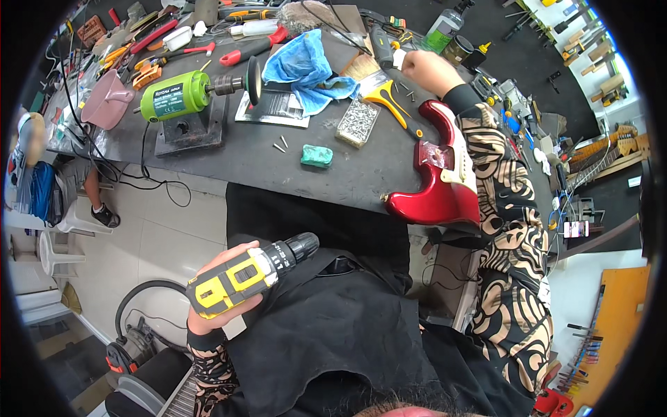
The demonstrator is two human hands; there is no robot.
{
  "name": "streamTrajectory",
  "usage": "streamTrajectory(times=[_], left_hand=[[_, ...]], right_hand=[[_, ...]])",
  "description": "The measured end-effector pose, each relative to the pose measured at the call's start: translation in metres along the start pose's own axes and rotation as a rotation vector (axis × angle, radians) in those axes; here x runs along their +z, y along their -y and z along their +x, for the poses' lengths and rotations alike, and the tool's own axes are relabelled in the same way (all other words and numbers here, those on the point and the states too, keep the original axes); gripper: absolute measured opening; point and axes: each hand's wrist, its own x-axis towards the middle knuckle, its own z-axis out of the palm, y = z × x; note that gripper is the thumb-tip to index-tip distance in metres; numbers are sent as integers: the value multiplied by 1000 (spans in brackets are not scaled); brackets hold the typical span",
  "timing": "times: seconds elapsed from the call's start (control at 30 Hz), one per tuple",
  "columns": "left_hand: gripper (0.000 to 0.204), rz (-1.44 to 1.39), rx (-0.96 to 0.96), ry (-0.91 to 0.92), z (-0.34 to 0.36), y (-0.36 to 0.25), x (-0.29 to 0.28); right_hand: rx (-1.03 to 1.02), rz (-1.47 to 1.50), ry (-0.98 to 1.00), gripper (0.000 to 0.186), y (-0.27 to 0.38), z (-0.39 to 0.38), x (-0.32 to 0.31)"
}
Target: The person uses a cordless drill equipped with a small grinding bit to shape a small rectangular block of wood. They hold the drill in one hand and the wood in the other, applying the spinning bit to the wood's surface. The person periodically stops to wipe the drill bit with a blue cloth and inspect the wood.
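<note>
My left hand point(217, 319) is wrapped round a yellow and black cordless drill point(240, 276), held over my dark apron with its black chuck pointing up and to the right. Across the bench, my right hand point(429, 74) reaches to the far right side, its fingers closed; whatever is in them is hidden. Beside that hand lie a few loose screws point(408, 90) and a yellow-handled brush point(389, 103). Below my right forearm, a glossy red electric guitar body point(422, 206) with a cream pickguard point(461, 163) rests at the bench's front edge.
On the dark bench point(271, 167) sit a green bench motor point(174, 97), a blue cloth point(297, 61), a clear box of screws point(358, 124) and a green block point(317, 156). Bottles point(445, 31) and tools crowd the back. A vacuum cleaner point(132, 353) stands on the floor; another person's leg point(92, 186) shows left.
</note>
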Motion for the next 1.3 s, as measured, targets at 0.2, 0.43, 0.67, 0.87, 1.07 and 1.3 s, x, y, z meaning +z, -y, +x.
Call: streamTrajectory(times=[0.2, 0.43, 0.67, 0.87, 1.07, 1.3], left_hand=[[83, -293, -224, -140, -13, 23, -3], [91, -681, -157, -238, 0, 36, -1], [91, -803, -32, -396, -3, 40, 11], [83, -813, 19, -365, -10, 54, 14], [103, -812, 119, -338, 0, 46, 33], [105, 293, 359, -394, 1, 72, 52]], right_hand=[[-78, -33, -312, 19, 60, -50, -52], [-442, 245, -181, 16, 231, -103, -19], [-442, 198, 1, 20, 261, -64, 21], [-435, 356, 33, 17, 263, -60, 25], [-81, 1462, 49, 23, 275, -113, -21], [229, 2358, 112, 24, 297, -182, -10]])
